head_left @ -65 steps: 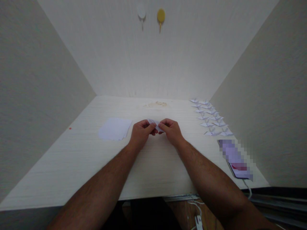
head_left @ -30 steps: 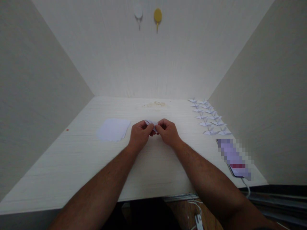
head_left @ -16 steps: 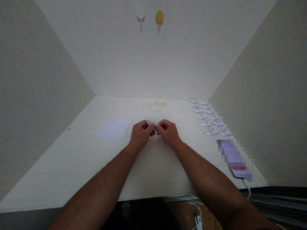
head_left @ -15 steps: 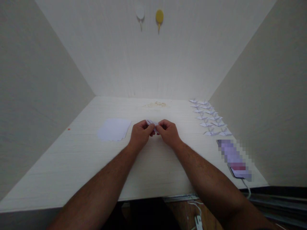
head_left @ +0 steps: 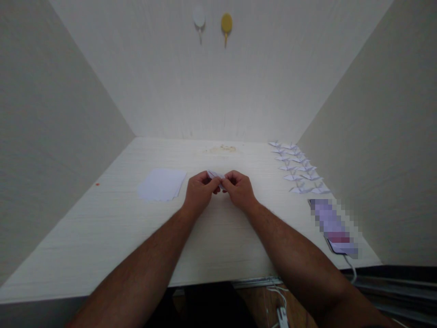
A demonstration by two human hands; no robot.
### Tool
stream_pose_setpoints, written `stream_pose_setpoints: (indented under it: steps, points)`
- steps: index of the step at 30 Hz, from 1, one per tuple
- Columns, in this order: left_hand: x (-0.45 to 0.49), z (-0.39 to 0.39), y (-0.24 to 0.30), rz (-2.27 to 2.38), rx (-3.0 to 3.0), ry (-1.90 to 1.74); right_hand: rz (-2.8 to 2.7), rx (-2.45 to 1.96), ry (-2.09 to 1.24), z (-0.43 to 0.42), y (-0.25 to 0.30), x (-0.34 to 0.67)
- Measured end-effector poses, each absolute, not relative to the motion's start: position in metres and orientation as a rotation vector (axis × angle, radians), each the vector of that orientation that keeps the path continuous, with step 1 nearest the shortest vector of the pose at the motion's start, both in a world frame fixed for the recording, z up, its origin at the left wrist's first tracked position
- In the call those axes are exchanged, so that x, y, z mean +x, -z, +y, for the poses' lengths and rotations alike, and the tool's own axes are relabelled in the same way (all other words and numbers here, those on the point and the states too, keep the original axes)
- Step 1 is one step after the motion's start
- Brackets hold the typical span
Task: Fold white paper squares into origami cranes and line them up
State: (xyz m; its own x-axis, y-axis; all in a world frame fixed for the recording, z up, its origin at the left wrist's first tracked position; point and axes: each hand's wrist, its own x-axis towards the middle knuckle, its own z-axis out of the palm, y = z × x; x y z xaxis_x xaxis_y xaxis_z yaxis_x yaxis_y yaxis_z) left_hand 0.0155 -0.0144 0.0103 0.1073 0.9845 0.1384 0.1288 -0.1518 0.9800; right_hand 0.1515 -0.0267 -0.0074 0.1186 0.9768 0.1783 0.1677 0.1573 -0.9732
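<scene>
Between my hands, over the middle of the white table (head_left: 218, 241), is a small folded piece of white paper (head_left: 215, 174). My left hand (head_left: 200, 189) pinches its left part between thumb and fingers. On the other side, my right hand (head_left: 240, 187) grips the right end, thumb on top. The fingers cover much of the paper, so its full shape is hidden. To the left of my left hand lies a stack of white paper sheets (head_left: 162, 184). Several folded paper cranes (head_left: 297, 168) stand in two rows at the right.
A phone (head_left: 331, 225), its screen blurred, lies near the right edge with a white cable (head_left: 351, 269) running off it. Walls enclose the table on three sides. A white hook (head_left: 199, 19) and a yellow hook (head_left: 226, 23) hang on the back wall.
Almost nothing differs. Both hands keep their pinch on the folded paper, which shows slightly flatter between them.
</scene>
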Motion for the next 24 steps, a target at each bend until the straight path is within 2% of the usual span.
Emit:
stream_pose_setpoints:
  steps: [13,24]
  points:
    - [0.02,-0.019,-0.017,1.327,1.49,-1.268,-1.36,-1.263,-0.818,-0.026,0.009,0.149]
    - [0.016,-0.013,-0.007,1.246,1.342,-1.275,-1.385,-1.214,-0.845,-0.03,0.008,0.148]
